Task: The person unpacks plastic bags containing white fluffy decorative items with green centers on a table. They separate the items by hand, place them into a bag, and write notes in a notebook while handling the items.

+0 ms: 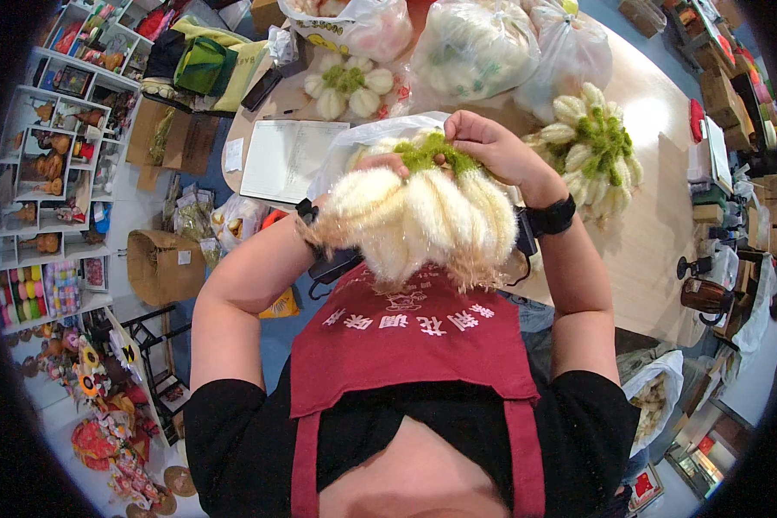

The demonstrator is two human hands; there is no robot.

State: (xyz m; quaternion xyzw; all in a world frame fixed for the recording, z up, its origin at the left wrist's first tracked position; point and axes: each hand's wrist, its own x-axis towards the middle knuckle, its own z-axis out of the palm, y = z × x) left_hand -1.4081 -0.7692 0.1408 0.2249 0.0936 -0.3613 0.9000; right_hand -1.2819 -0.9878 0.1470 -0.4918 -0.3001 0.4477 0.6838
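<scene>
A bunch of fuzzy cream chenille bulbs (427,207) with green tops and tan tufts hangs in front of my chest. My left hand (385,162) grips it from the left, mostly hidden behind the bulbs with a few fingers showing by the green. My right hand (495,146) is bent over the fuzzy green stems (430,152), thumb and fingers pinched together at their right side. Whether a thin strand lies between those fingertips is too small to tell. Under the bunch, a white plastic bag (337,146) partly shows on the table.
On the wooden table (660,259) another bulb bunch (599,149) lies right, and a flatter cluster (348,84) lies beyond. Stuffed plastic bags (476,48) line the far side. An open notebook (291,158) and a phone (261,89) lie left. Shelves (52,155) stand at far left.
</scene>
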